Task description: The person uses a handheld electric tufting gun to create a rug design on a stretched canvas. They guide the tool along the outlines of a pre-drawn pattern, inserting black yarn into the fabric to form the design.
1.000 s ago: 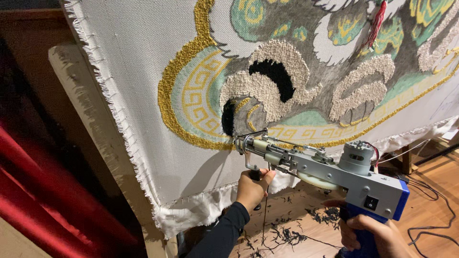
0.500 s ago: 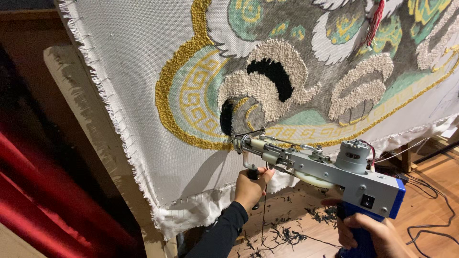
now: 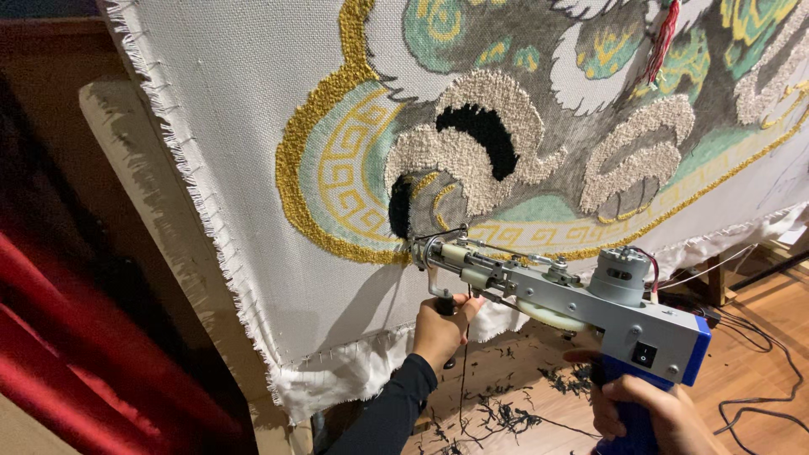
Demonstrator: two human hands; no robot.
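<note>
Two hands (image 3: 539, 371) on tufting gun (image 3: 573, 295) against cloth (image 3: 253, 168)

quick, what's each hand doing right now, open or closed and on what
Left hand: closed around the front handle of the tufting gun.
Right hand: closed around the gun's blue rear grip.

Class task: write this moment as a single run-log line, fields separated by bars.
left hand: grips front handle | right hand: holds blue grip | tufting gun: tip against cloth | spot: black patch by gold border
</note>
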